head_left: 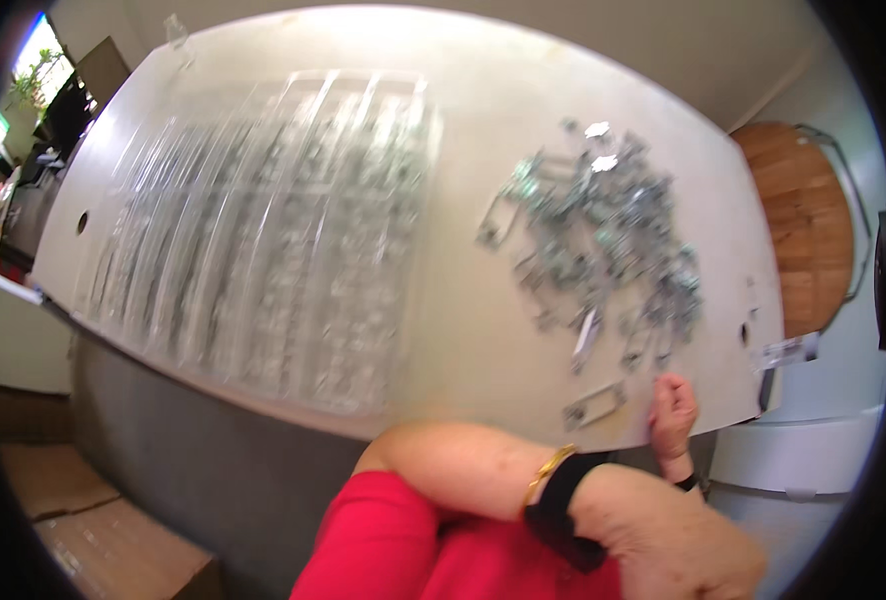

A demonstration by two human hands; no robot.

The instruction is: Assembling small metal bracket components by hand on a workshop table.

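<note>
My left forearm reaches across to the right in front of me, a gold bracelet (551, 474) and a black band (565, 505) at its wrist. My left hand (678, 540) is at the lower edge with its back up; its fingers are mostly hidden. At the table's near right edge, my right hand (671, 412) has curled, closed fingers, and whatever is in them cannot be made out. Just left of it lies one flat rectangular metal piece (595, 405). Beyond is a loose pile of small grey metal parts (613, 225), with a pale narrow strip (586, 335) at its near side.
Clear plastic trays (263, 230) in long rows cover the table's (463, 330) left half. A round wooden stool top (798, 225) stands beyond the right edge, near a white drum-like container (793, 455). Cardboard boxes (113, 545) sit on the floor at lower left.
</note>
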